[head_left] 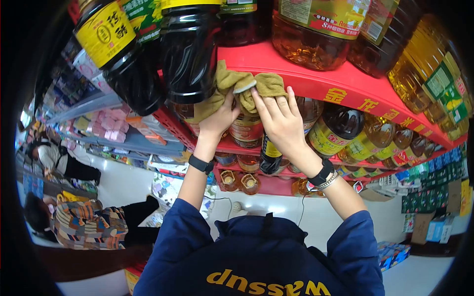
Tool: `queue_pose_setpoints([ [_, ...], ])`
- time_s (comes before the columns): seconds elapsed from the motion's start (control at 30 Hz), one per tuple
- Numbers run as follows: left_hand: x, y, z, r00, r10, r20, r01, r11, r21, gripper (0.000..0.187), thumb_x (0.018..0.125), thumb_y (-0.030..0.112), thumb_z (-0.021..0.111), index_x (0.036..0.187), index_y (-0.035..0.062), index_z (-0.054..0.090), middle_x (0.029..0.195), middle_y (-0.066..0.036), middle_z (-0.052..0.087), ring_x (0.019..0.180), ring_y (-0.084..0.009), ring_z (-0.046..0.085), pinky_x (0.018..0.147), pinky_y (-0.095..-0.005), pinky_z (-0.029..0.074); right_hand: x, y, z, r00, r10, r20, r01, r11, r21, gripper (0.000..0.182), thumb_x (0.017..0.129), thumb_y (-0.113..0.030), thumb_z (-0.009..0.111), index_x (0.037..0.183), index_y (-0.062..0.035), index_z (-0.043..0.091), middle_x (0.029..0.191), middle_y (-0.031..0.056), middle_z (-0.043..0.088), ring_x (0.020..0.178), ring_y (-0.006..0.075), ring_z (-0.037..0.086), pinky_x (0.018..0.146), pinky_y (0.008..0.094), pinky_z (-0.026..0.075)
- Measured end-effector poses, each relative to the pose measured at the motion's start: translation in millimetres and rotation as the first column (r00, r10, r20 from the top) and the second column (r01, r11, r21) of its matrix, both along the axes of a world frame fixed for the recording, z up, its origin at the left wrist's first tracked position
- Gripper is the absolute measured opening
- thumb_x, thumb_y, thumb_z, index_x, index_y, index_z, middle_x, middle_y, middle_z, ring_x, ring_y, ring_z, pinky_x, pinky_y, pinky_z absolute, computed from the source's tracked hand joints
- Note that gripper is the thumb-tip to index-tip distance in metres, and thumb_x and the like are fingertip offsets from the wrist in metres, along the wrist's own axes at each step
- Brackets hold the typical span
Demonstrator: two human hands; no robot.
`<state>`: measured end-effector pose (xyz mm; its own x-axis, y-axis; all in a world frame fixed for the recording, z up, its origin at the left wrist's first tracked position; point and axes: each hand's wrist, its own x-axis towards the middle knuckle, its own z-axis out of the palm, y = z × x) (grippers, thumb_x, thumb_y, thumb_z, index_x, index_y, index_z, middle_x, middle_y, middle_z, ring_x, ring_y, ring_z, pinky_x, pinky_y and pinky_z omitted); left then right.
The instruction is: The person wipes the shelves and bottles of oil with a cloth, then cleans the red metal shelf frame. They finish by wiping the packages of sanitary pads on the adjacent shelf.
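Both hands are pressing an olive cloth [237,84] against the front edge of a red shelf [340,81] in the upper centre of the frame.

The left hand [220,118] is gripping the cloth's hanging end with curled fingers, just beside a dark bottle [190,54]. The right hand [279,121] is lying flat on the cloth, fingers [269,101] spread narrowly. Oil jugs [316,29] are crowding the shelf right behind the edge, leaving little open room; 2 people are crouching in the aisle at lower left.

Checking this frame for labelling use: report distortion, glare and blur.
Head view: strong fisheye, black vignette at the edges, red shelf bowed; glare spots on the dark bottle; both hands and olive cloth are sharp; people at far left are small and soft.
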<state>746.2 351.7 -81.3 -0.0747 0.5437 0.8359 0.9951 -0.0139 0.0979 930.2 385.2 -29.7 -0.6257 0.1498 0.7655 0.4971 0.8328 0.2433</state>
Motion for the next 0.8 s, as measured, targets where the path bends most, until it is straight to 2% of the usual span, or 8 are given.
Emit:
queue_pose_setpoints([
  [0.27, -37, -9, 2, 0.994, -0.014, -0.107, 0.011, 0.999, -0.032, 0.052, 0.073, 0.024, 0.062, 0.12, 0.0095, 0.046, 0.116, -0.013, 0.053, 0.104, -0.0297, 0.053, 0.089, -0.0368, 0.04, -37, -15, -1, 0.993, -0.034, -0.109, 0.032, 0.999, -0.021, 0.045, 0.073, -0.015, 0.05, 0.117, -0.0033, 0.051, 0.106, 0.0074, 0.053, 0.099, 0.0216, 0.052, 0.1, 0.0435, 0.032],
  [0.37, -44, -13, 3, 0.992, 0.071, -0.108, -0.07, 0.997, 0.016, 0.036, 0.074, 0.027, 0.059, 0.105, 0.01, 0.057, 0.107, -0.013, 0.058, 0.101, -0.031, 0.054, 0.09, -0.0396, 0.039, -51, -20, -7, 0.993, -0.03, -0.114, 0.02, 0.995, -0.093, 0.045, 0.073, -0.014, 0.051, 0.117, -0.0032, 0.051, 0.108, 0.0087, 0.053, 0.101, 0.0239, 0.051, 0.099, 0.0467, 0.031],
  [0.4, -56, -12, -9, 0.99, 0.028, -0.138, -0.033, 0.999, -0.03, 0.057, 0.073, 0.028, 0.063, 0.122, 0.008, 0.043, 0.122, -0.015, 0.048, 0.114, -0.0314, 0.044, 0.096, -0.0379, 0.033, -54, -22, -9, 0.994, -0.019, -0.112, 0.006, 0.993, -0.121, 0.045, 0.073, -0.014, 0.051, 0.117, -0.003, 0.051, 0.108, 0.0088, 0.053, 0.101, 0.0239, 0.051, 0.099, 0.0467, 0.031],
  [0.5, -68, -10, -17, 0.997, -0.012, -0.077, 0.005, 0.996, -0.085, 0.058, 0.074, 0.028, 0.062, 0.123, 0.0058, 0.04, 0.124, -0.015, 0.047, 0.116, -0.0321, 0.043, 0.096, -0.0389, 0.033, -56, -25, -8, 0.988, -0.102, -0.12, 0.09, 0.991, -0.1, 0.047, 0.074, -0.015, 0.051, 0.12, -0.0067, 0.05, 0.1, 0.0042, 0.053, 0.094, 0.0189, 0.052, 0.1, 0.046, 0.031],
  [0.57, -62, -12, -7, 0.992, -0.03, -0.121, 0.035, 0.999, 0.037, 0.042, 0.073, 0.026, 0.062, 0.111, 0.0124, 0.051, 0.109, -0.013, 0.057, 0.098, -0.031, 0.056, 0.088, -0.0389, 0.041, -53, -23, -11, 0.974, -0.166, -0.153, 0.159, 0.985, -0.061, 0.051, 0.074, -0.015, 0.051, 0.124, -0.0114, 0.048, 0.089, 0.0, 0.052, 0.086, 0.0142, 0.051, 0.1, 0.0457, 0.031],
  [0.6, -61, -11, -9, 0.992, -0.025, -0.122, 0.029, 0.999, 0.029, 0.042, 0.073, 0.026, 0.062, 0.111, 0.0124, 0.051, 0.109, -0.013, 0.057, 0.098, -0.031, 0.056, 0.088, -0.0389, 0.041, -48, -25, -14, 0.976, -0.205, -0.072, 0.194, 0.972, -0.136, 0.049, 0.075, -0.014, 0.05, 0.124, -0.0125, 0.048, 0.105, 0.0023, 0.053, 0.099, 0.0191, 0.05, 0.1, 0.0491, 0.028],
  [0.7, -63, -5, -14, 0.97, 0.052, -0.237, -0.012, 0.985, 0.17, 0.056, 0.071, 0.029, 0.064, 0.12, 0.0172, 0.04, 0.107, -0.013, 0.057, 0.097, -0.0329, 0.056, 0.087, -0.0413, 0.041, -42, -28, -23, 0.969, -0.226, -0.103, 0.206, 0.962, -0.177, 0.052, 0.072, -0.011, 0.054, 0.124, -0.0113, 0.048, 0.102, 0.0039, 0.053, 0.096, 0.0212, 0.051, 0.099, 0.0497, 0.028],
  [0.8, -66, -4, -20, 0.976, -0.04, -0.213, 0.072, 0.987, 0.146, 0.05, 0.071, 0.03, 0.064, 0.115, 0.0173, 0.045, 0.107, -0.012, 0.057, 0.097, -0.0335, 0.056, 0.087, -0.0429, 0.041, -40, -36, -31, 0.962, -0.194, -0.19, 0.145, 0.958, -0.248, 0.059, 0.066, -0.004, 0.057, 0.124, -0.0073, 0.046, 0.098, 0.0078, 0.052, 0.094, 0.0247, 0.051, 0.099, 0.0507, 0.028],
])
